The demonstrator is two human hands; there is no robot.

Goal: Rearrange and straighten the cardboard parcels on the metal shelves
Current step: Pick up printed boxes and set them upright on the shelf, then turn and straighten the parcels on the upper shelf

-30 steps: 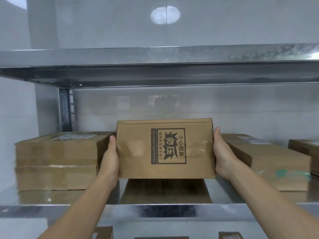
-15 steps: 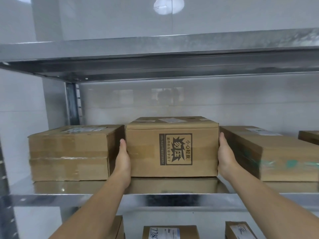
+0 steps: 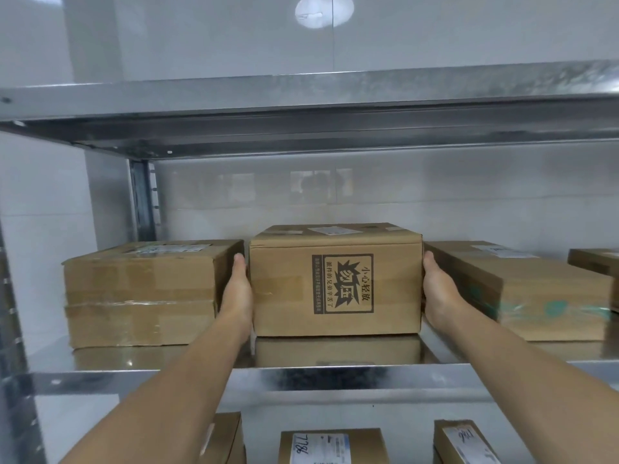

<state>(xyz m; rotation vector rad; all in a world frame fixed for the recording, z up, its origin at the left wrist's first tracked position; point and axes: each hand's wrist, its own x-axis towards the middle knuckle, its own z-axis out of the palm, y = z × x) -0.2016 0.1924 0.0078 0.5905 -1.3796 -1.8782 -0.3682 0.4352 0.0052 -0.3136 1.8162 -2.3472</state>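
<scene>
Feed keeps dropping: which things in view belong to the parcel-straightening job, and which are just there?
Job: brown cardboard parcel with black printed panel, pressed between left hand and right hand; taped brown parcel left of it; flat green-taped parcel on its right; shiny metal shelf under them; labelled cardboard boxes below.
Just there: upper steel shelf; grey upright post; white tiled wall.

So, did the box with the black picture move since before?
Yes. The printed box has gone down and back: it was held above the metal shelf, and now it sits on it beside the left parcel.
</scene>
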